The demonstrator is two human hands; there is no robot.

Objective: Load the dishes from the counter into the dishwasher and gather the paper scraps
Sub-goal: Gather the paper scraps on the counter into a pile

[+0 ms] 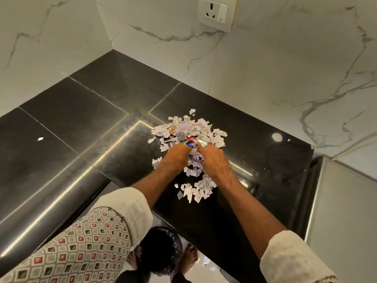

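Observation:
A heap of torn white paper scraps (201,127) lies on the black counter (81,119) near the marble wall corner. My left hand (173,157) and my right hand (214,162) are side by side in the middle of the heap, fingers curled round a bunch of scraps (194,158) and a shiny coloured wrapper (190,142) held between them. A smaller cluster of scraps (199,189) lies nearer me, under my right forearm. One stray scrap (40,139) lies far left on the counter. No dishes or dishwasher show.
A wall socket (217,13) sits high on the marble backsplash. A bin lined with a black bag (163,250) stands on the floor below the counter edge, beside my bare feet. A steel surface (342,211) adjoins the counter on the right.

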